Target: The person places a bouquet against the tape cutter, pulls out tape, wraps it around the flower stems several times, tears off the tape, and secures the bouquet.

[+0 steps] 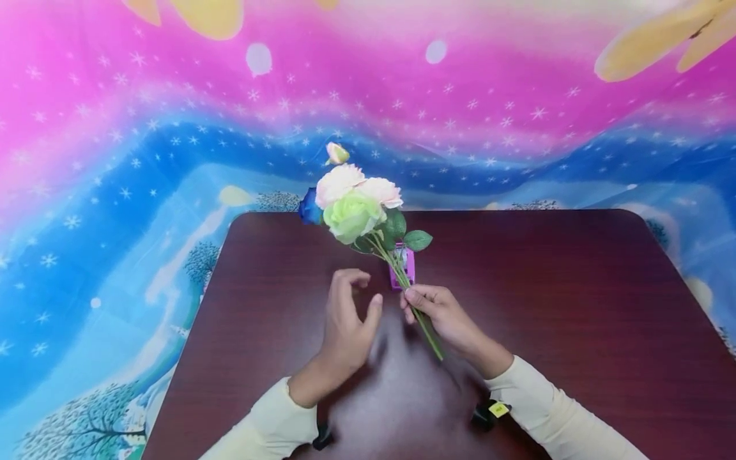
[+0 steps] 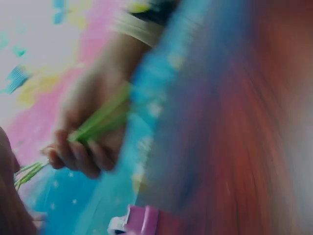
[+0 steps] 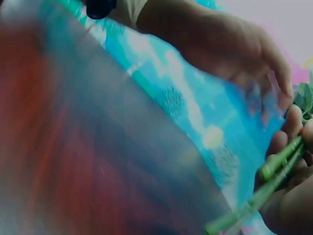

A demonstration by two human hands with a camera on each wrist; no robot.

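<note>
Head view: my right hand is gripping a bunch of artificial flowers by the green stems, fingers curled round them, and I am holding the bunch tilted so the blooms are leaning up and away to the left above the far part of the dark red-brown desk. The bunch is showing a pale green rose in front, two pinkish-white blooms behind it, a blue one at the left and a small bud on top, with the stem ends sticking out below my fist toward me. My left hand is hovering just beside the right one, holding nothing, its fingers loosely curved and the thumb out toward the stems without touching them. A small purple object is lying on the desk just behind the stems, partly hidden by them. A pink and blue starry cloth is hanging behind and around the desk. Left wrist view: blurred, it is showing my right hand wrapped round the green stems, with the purple object at the bottom edge. Right wrist view: also blurred, it is showing my left hand open above the cloth, and the stems lying across my right fingers.
</note>
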